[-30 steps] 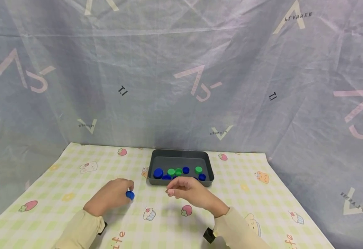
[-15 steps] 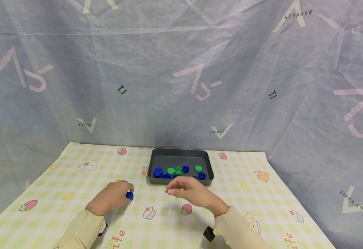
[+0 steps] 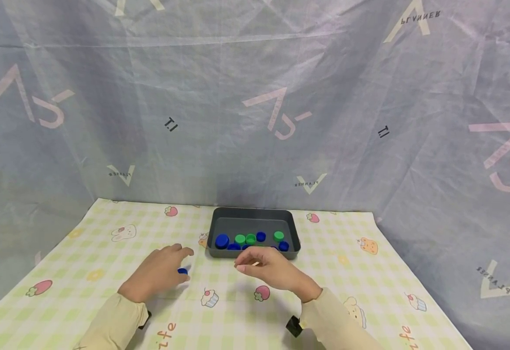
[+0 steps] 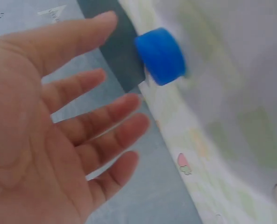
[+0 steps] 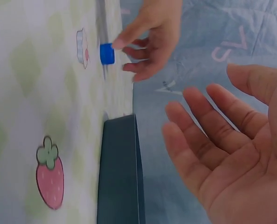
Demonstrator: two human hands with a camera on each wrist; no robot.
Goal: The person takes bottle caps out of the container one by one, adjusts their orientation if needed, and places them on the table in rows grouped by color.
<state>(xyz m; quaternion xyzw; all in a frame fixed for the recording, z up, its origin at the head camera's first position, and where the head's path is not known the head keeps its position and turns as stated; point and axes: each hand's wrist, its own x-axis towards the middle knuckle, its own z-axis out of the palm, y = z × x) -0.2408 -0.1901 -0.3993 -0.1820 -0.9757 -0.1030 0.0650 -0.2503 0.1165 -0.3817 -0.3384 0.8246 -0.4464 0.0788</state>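
Observation:
A blue bottle cap point(image 3: 182, 271) is below my left hand point(image 3: 160, 272), partly hidden by it in the head view. The left wrist view shows that hand with spread fingers, and the blue cap point(image 4: 161, 56) is apart from them. From the right wrist, the cap point(image 5: 107, 53) appears by the left thumb, at or very near the tablecloth. My right hand point(image 3: 272, 270) hovers before the front wall of the dark grey tray point(image 3: 255, 226), its fingers loosely bent with nothing in them. Several blue and green caps lie in the tray, some hidden by the right hand.
A green-and-white checked cloth point(image 3: 338, 311) with printed cartoons covers the table. A grey printed curtain point(image 3: 219, 97) hangs behind it and at both sides. Black wrist cameras show under both sleeves point(image 3: 110, 323).
The left fingers and thumb, which pinched the blue cap, have spread and let it go. My right hand has stayed almost still.

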